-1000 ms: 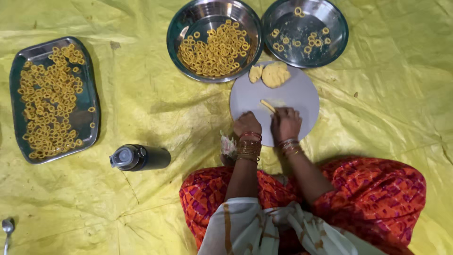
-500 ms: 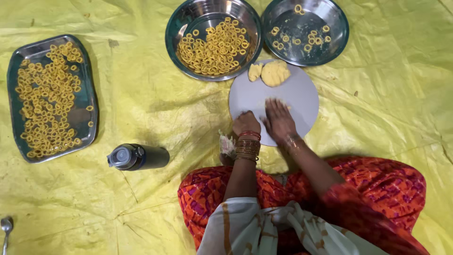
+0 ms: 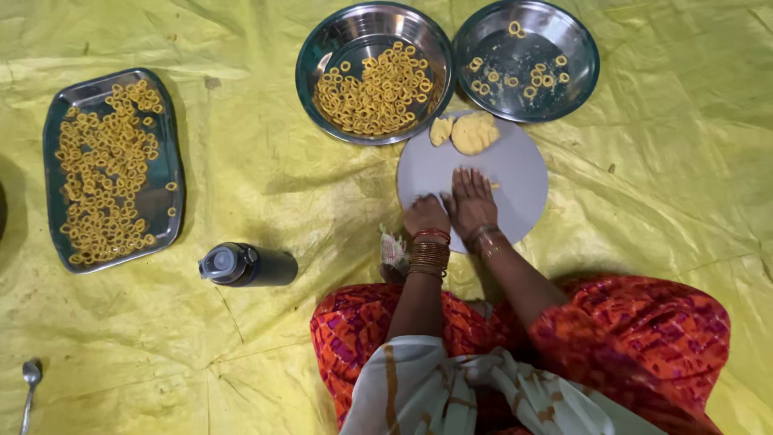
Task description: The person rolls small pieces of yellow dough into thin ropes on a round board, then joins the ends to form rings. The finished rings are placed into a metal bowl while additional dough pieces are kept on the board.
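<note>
Two hands pressed on a round grey board over a yellow sheet.

The right hand (image 3: 469, 201) lay flat on the board (image 3: 515, 173), fingers (image 3: 467, 179) spread and straight, a thin strip of dough (image 3: 493, 186) peeking out beside them — the left hand (image 3: 425, 216) rested just beside it, fingers curled together on the board's near-left edge. Two dough lumps (image 3: 465, 131) sat at the board's far edge. Beyond stood two steel bowls (image 3: 322, 48) of small rings; far left, a tray (image 3: 171, 161) of rings, a dark bottle (image 3: 245, 265) nearer.
</note>
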